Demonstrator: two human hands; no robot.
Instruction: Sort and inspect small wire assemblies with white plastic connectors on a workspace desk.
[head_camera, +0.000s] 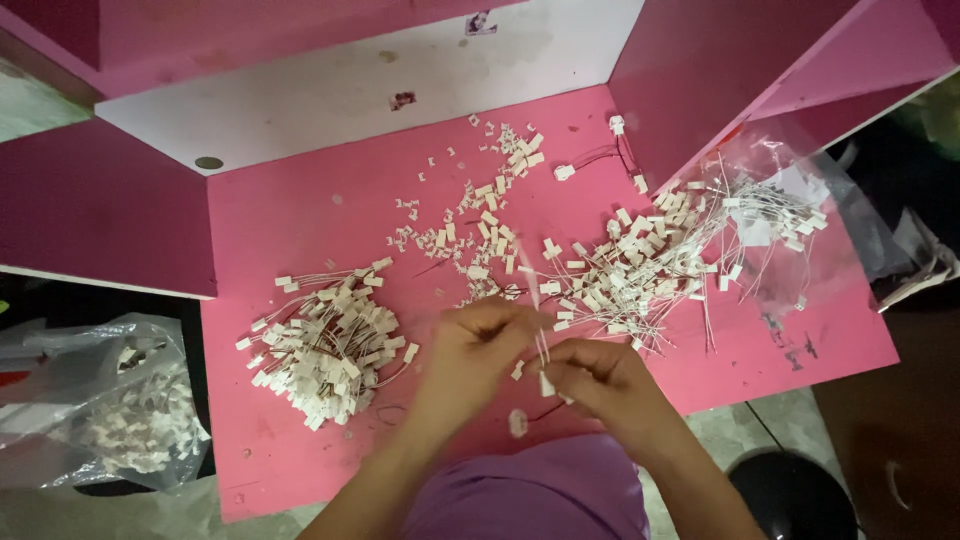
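While both hands meet over the near edge of the pink table (300, 215), I see my left hand (475, 345) and right hand (600, 380) pinched together on a thin white wire (541, 345), fingers closed around it from either side. That wire is pale and hair-thin, running up between the two thumbs, with a small white plastic plug (547, 385) at its lower end just under the right fingers (the motion blur keeps me from telling how the plug sits on it). A second small white plug (517, 423) lies on the table just below the hands, with a dark wire curling off it.

To the left of the hands sits a dense heap of finished plugs with reddish wires (325, 345). Beyond the hands, toward the back, loose white plug shells (480, 215) are scattered. To the right, a tangle of white-wired plugs (650, 265) spills out of a clear plastic bag (790, 200). Another clear bag of white parts (110, 410) rests off the table's left side.
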